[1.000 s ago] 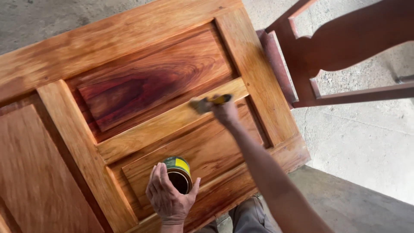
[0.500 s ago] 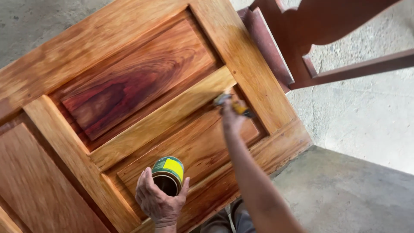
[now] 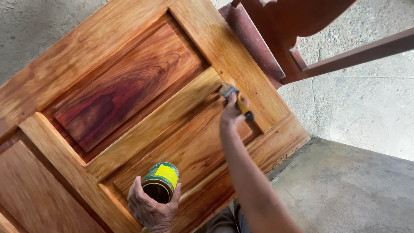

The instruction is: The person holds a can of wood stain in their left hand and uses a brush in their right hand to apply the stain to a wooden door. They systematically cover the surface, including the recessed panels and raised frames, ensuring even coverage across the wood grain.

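Looking down from my head, I see a panelled wooden door (image 3: pixel 129 108) lying flat and filling most of the view, set at a slant. Its wood is glossy and wet-looking, honey-orange on the frame rails and a deep red-brown with swirling grain in the raised upper panel. The panels are rectangular, each sunk within bevelled edges, and the cross rail between them runs diagonally, paler and streaked.

My right hand (image 3: pixel 231 114) is closed around a paintbrush (image 3: pixel 236 99) with a yellow and dark handle; its bristles touch the door where the cross rail meets the side rail, near the door's right edge. My bare forearm stretches up from the bottom of the view to reach it.

My left hand (image 3: pixel 151 209) is wrapped around a small round tin can (image 3: pixel 160 181), fingers curled about its side. The can is open, dark inside, with a green and yellow label, and it is held over the lower panel close to the door's near edge.

Beyond the door's far edge stands a piece of dark reddish wooden furniture (image 3: pixel 297 30) with plain bars, matte beside the shining door. Around everything is rough grey concrete floor (image 3: pixel 358 185), speckled and uneven, with a step line crossing it at the right.
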